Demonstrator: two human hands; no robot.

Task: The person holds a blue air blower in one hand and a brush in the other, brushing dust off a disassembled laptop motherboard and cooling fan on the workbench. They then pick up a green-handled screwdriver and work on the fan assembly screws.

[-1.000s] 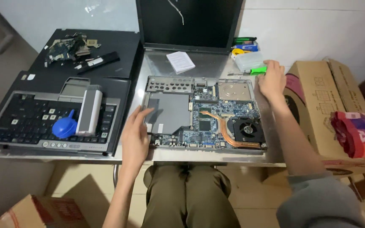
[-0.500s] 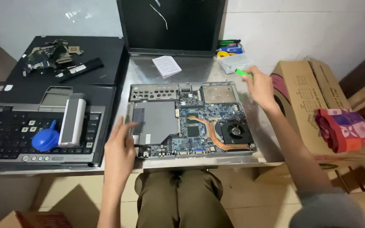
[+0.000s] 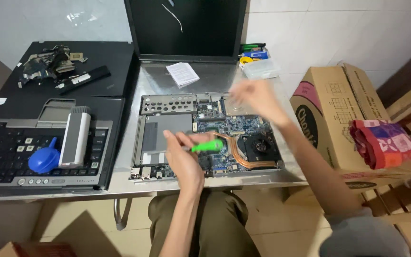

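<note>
We see the left hand (image 3: 182, 159) closed around a green-handled screwdriver (image 3: 205, 146), holding it over the middle of the opened laptop base (image 3: 205, 135) on the metal tabletop (image 3: 215, 78). The right hand (image 3: 253, 97) hovers above the board's upper right part, blurred (we cannot tell whether its fingers are spread or curled), holding nothing we can make out. A copper pipe and fan (image 3: 258, 145) sit just right of the screwdriver. Farther left lies a keyboard (image 3: 24, 152) with a blue blower (image 3: 44, 159); a cardboard box (image 3: 338, 114) stands to the right.
</note>
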